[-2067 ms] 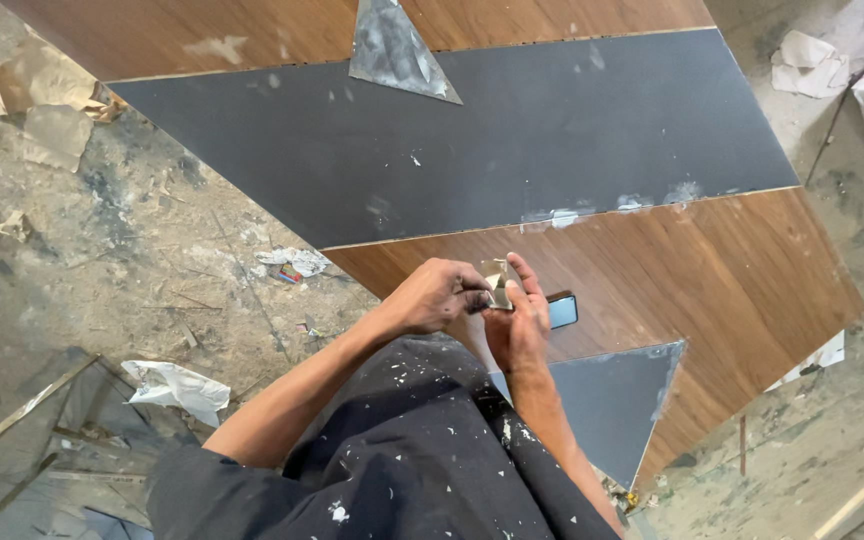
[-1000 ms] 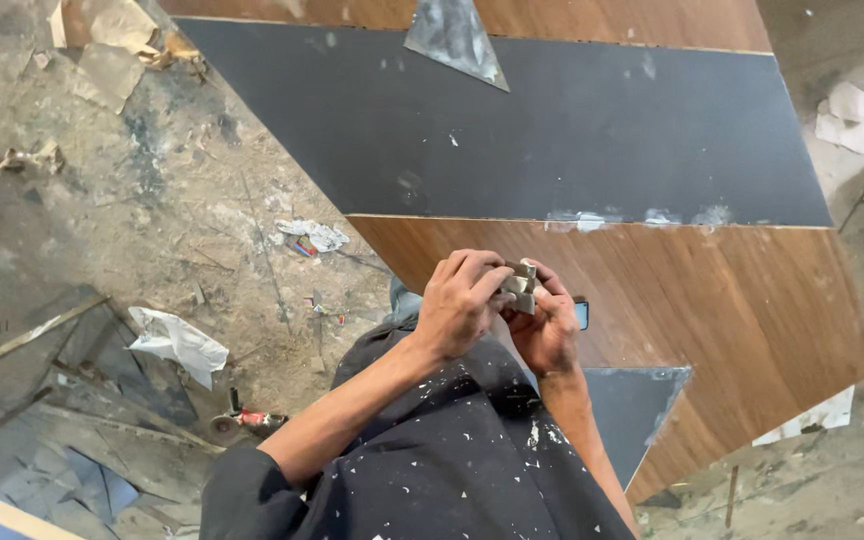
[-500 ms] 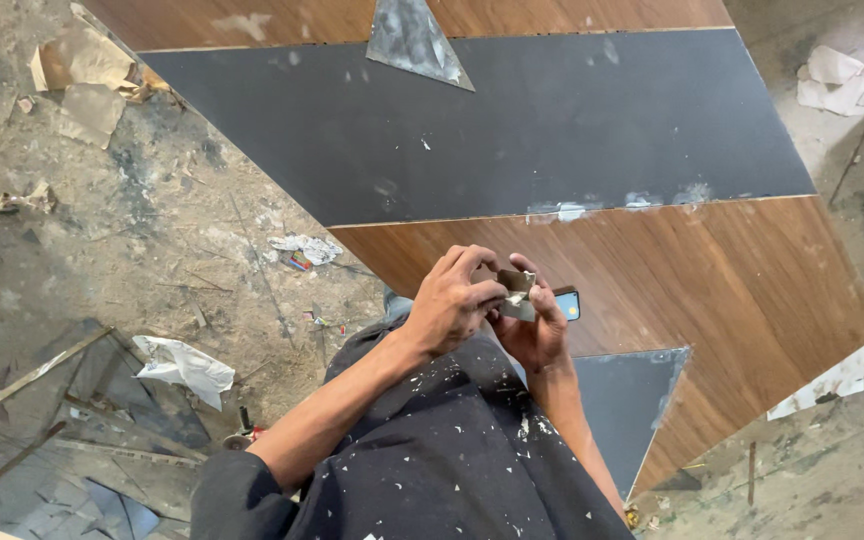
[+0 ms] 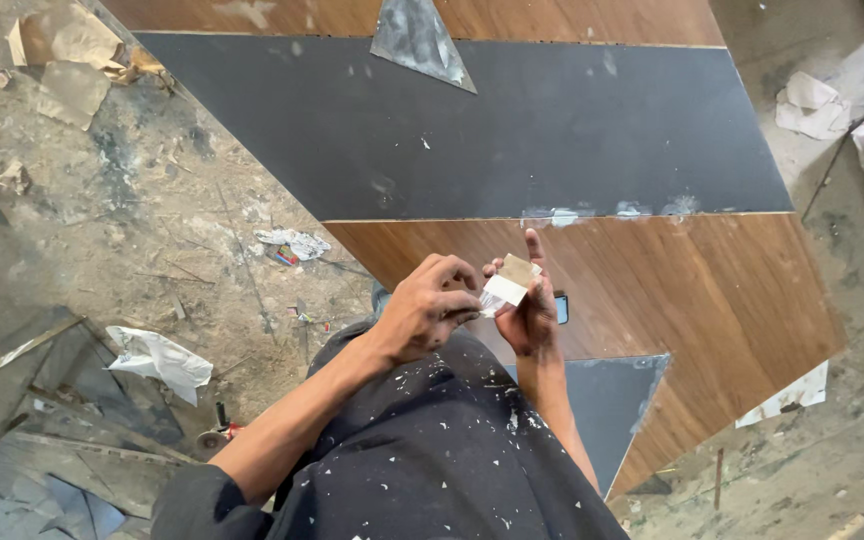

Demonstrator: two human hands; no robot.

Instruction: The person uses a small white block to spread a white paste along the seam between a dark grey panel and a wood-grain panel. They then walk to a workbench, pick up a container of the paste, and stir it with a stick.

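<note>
Unfolded since earlier, the small card (image 4: 510, 283) sits pinched between left hand (image 4: 429, 312) and right hand (image 4: 530, 310); wood-and-grey panel (image 4: 592, 150) at 12 o'clock, littered concrete floor (image 4: 132, 230) at 9.

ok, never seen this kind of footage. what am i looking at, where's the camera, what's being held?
There is no machine here: a person works with two bare hands. The single camera sits on the person's head and looks down, so the arms enter from the bottom. The left hand and right hand meet over a small folded piece of paper, white and brown, pinched between the fingers of both. Below them lies a large panel of wood-grain and dark grey sections, resting on a dusty floor. Crumpled paper scraps lie on the floor to the left. The dark, paint-flecked clothing is the person's own.
</note>
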